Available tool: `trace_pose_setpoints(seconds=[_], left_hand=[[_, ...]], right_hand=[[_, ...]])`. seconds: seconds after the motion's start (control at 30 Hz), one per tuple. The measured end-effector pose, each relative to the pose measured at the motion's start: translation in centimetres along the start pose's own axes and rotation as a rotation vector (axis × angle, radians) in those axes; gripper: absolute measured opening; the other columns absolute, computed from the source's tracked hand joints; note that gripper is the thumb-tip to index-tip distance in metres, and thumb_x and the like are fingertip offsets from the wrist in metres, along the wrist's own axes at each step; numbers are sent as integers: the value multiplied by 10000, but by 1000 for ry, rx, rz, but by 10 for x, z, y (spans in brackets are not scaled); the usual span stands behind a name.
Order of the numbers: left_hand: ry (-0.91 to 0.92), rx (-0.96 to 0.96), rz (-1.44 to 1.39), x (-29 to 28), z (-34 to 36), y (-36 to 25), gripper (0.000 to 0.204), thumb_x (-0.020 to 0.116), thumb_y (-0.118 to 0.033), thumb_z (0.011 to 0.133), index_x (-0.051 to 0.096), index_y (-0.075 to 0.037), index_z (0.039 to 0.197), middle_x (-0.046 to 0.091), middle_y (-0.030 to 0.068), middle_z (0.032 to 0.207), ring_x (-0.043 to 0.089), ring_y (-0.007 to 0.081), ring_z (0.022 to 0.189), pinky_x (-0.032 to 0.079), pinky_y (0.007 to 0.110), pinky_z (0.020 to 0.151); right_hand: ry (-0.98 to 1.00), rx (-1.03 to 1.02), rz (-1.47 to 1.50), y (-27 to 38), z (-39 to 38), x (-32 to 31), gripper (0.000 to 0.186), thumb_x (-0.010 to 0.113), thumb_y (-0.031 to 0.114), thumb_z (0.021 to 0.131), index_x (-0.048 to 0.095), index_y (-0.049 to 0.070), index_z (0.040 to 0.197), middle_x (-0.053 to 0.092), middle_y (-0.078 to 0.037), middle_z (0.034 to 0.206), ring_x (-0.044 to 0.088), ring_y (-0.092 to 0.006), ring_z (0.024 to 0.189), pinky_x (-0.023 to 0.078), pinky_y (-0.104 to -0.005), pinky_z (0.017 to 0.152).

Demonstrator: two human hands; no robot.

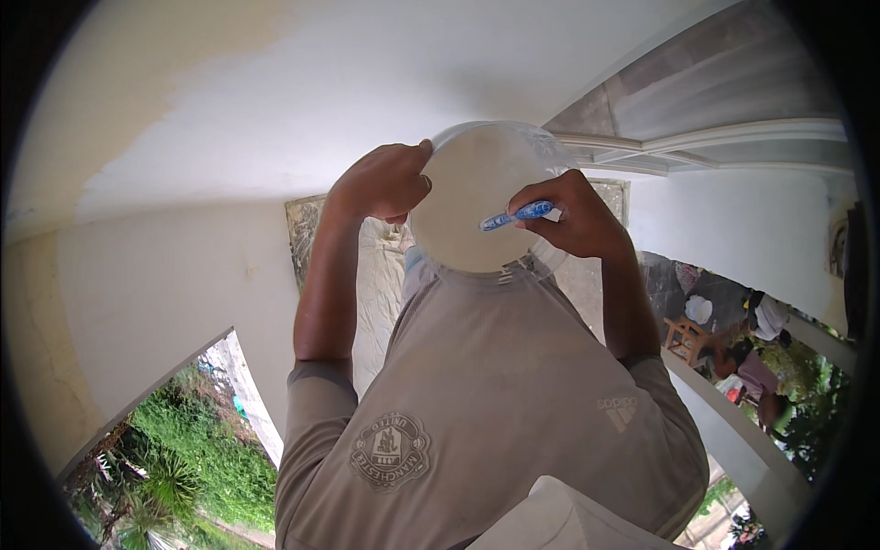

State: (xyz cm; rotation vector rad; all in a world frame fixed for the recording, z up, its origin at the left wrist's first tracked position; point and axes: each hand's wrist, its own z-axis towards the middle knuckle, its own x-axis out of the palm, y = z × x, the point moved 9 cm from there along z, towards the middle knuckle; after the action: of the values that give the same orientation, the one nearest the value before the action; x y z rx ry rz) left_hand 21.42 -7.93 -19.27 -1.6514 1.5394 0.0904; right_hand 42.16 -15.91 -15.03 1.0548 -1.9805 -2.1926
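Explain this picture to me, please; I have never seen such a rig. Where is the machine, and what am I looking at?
There is no robot here: these are a person's bare hands. The single picture comes from a wide fisheye camera worn on the head, looking down, so straight edges bend near the rim. The short-sleeved grey shirt is the wearer's own.

The left hand is against the left side of a round, translucent whitish plastic bucket. Inside lies a smooth, cream-coloured filling. The right hand holds a blue, white-smeared handle slanting over it; what is at its far end is unclear. Beyond the left forearm, a wrinkled, pale sheet shows.
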Motion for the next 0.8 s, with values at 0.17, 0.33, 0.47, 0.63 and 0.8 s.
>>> trace_pose_setpoints(seconds=[0.17,0.33,0.47,0.63,0.8], left_hand=[[14,-6,4,-1,1,-2,549,542,-17,986,563,17,1534,766,157,789,731,226,554,632,376,597],[0,8,-16,-1,0,-2,551,545,-17,984,568,21,1533,759,161,781,731,229,553,627,381,587],[2,14,-31,0,2,2,545,540,-16,976,585,12,1518,752,161,778,726,228,552,619,382,576],[-2,-8,-37,-2,1,2,504,539,-17,968,621,4,1465,746,155,777,721,224,551,609,377,562],[30,-33,-60,-3,1,2,511,542,-24,965,626,8,1468,748,153,781,722,221,555,607,375,557]], right_hand=[[177,72,-96,-5,4,32,205,840,27,900,813,34,1103,823,-183,964,813,-328,897,632,-390,839],[126,75,-34,-14,2,34,209,854,52,893,811,37,1097,808,-187,916,786,-356,809,608,-426,804],[189,101,-83,-18,5,41,204,860,50,878,811,51,1077,787,-193,853,773,-356,764,590,-435,771],[195,192,6,-28,5,42,155,857,35,866,786,45,1003,771,-182,804,756,-323,730,577,-411,757],[259,171,42,-26,3,42,149,867,7,860,777,40,974,783,-104,845,757,-218,775,617,-354,765]])
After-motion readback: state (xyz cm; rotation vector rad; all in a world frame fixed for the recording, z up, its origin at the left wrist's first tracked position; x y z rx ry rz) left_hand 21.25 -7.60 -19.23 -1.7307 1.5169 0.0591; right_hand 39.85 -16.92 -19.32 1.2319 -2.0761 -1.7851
